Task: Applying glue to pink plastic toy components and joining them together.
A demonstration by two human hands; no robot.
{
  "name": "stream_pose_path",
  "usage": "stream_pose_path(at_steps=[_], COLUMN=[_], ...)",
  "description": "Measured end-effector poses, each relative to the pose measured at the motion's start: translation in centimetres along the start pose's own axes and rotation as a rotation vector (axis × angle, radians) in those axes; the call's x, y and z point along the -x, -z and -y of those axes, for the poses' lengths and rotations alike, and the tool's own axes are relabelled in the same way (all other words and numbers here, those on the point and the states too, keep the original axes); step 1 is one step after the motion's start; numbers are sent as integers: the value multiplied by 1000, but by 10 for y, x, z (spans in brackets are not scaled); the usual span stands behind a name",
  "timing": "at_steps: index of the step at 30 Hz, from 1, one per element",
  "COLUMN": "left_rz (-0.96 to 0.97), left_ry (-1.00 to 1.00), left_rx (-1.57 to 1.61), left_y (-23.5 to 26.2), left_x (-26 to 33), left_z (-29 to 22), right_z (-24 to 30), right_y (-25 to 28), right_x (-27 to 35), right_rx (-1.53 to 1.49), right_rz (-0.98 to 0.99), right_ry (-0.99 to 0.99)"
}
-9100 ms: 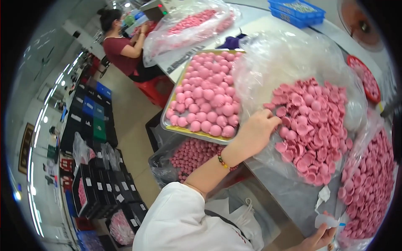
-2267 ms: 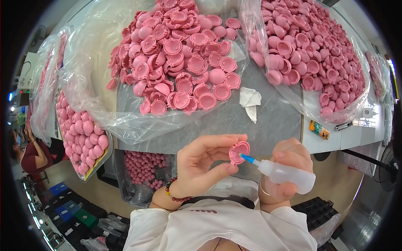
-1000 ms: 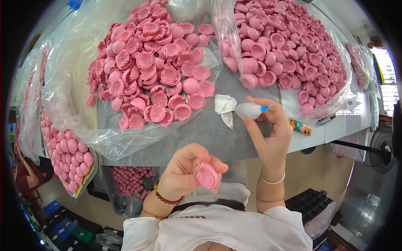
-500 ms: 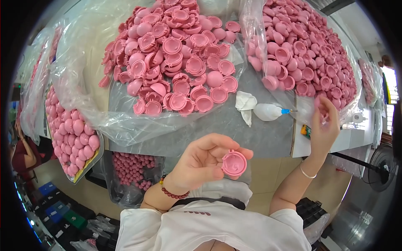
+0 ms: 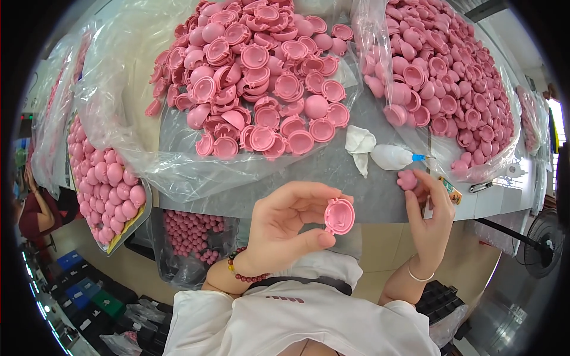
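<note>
In front of my body, my left hand (image 5: pixel 284 223) pinches a pink plastic half-shell (image 5: pixel 339 217) between thumb and fingers. Its hollow side faces me, and small tabs stick out at its rim. To the right, by the table's near edge, my right hand (image 5: pixel 432 216) grips a small pink rounded piece with lobes (image 5: pixel 407 179) at its fingertips. A gap separates the two pieces. Beyond my left hand lies a loose heap of pink half-shells (image 5: pixel 255 83). A larger mass of pink pieces (image 5: pixel 451 77) fills a clear plastic bag at the far right.
A white squeeze bottle with a blue needle tip (image 5: pixel 392 157) lies on the grey table beside a crumpled white tissue (image 5: pixel 360 148). Joined pink balls fill a tray (image 5: pixel 107 190) at the left; a lined bin of pink pieces (image 5: pixel 193 237) stands below. A fan (image 5: pixel 543 240) is at right.
My right hand has come back from the bagged pile toward my left hand, bringing a pink piece. The half-shell in my left hand has shifted slightly up and turned.
</note>
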State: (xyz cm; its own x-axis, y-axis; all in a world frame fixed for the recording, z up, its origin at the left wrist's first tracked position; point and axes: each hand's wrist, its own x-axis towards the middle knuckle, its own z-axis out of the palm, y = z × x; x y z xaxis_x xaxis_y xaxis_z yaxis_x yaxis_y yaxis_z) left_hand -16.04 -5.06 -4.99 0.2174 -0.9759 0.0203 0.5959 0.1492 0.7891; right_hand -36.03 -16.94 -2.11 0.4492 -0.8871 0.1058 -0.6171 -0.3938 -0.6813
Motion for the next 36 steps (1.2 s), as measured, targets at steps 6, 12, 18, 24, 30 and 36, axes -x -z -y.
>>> stream_pose_path(at_steps=[6, 12, 18, 24, 30, 36], left_rz=[-6, -24, 92, 56, 54, 88], left_ry=[209, 141, -53, -115, -89, -129], left_rx=[234, 122, -327, -504, -516, -561], left_y=[2, -4, -10, -12, -10, -9], left_x=[-1, -1, 0, 2, 0, -1], left_z=[1, -1, 1, 3, 2, 2], right_z=[5, 20, 40, 39, 36, 39], right_y=[0, 0, -19, -27, -30, -29], right_x=[-7, -7, 1, 0, 0, 1], right_rx=[140, 95, -228, -220, -199, -171], right_rz=[-77, -61, 0, 23, -1, -15], right_ry=[117, 230, 511, 506, 527, 506])
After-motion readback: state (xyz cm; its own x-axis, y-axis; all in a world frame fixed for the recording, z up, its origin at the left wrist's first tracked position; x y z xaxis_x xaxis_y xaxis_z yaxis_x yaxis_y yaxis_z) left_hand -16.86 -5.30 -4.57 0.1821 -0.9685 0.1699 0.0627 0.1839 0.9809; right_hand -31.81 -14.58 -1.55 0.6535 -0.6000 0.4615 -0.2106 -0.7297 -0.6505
